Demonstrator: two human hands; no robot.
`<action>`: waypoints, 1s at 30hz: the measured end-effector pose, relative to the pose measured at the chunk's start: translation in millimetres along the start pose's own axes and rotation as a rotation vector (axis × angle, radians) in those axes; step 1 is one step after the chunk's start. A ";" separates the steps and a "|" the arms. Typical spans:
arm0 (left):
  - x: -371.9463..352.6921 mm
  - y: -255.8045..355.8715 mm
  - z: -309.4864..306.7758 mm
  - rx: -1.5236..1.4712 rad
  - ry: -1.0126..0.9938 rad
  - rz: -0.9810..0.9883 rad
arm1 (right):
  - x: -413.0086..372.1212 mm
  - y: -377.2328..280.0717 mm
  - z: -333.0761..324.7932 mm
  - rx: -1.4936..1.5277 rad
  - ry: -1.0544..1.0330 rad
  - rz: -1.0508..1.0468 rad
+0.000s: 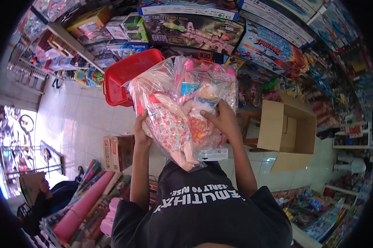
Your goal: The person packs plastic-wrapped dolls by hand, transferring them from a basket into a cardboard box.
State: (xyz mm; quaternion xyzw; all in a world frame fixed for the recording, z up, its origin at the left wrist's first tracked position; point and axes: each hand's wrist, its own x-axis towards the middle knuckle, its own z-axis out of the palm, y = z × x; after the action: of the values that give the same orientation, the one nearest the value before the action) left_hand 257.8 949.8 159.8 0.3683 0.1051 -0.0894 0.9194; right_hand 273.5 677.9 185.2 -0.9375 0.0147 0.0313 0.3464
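Two clear plastic bags with dolls are held up in front of me. My left hand grips the edge of the left bagged doll, which wears a white dress with a red and orange pattern; its legs point down toward my shirt. My right hand is closed on the right bagged doll, which has pale hair and a blue collar, its thumb lying across the plastic. Behind the left bag, a red plastic basket is partly covered.
An open cardboard box stands at the right, beside a wooden stool. Boxed toys fill the shelves ahead. A small carton and pink rolls are at lower left. Another person's dark sleeve shows at far left.
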 end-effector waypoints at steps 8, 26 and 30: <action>-42.4 -41.3 21.7 -0.033 0.119 0.197 | 3.9 24.1 -3.1 0.245 -0.068 -0.312; -211.1 -128.2 24.0 -0.240 0.134 0.579 | -55.4 -22.2 -22.0 0.661 -0.331 -0.852; -232.4 -150.8 24.3 -0.240 0.101 0.566 | -101.4 -37.9 -0.2 0.671 -0.470 -1.010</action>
State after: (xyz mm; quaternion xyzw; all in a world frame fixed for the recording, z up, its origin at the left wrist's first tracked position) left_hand 0.9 845.7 137.9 0.2756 0.0538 0.2017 0.9383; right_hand 174.2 707.1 216.9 -0.6382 -0.4951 0.0625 0.5863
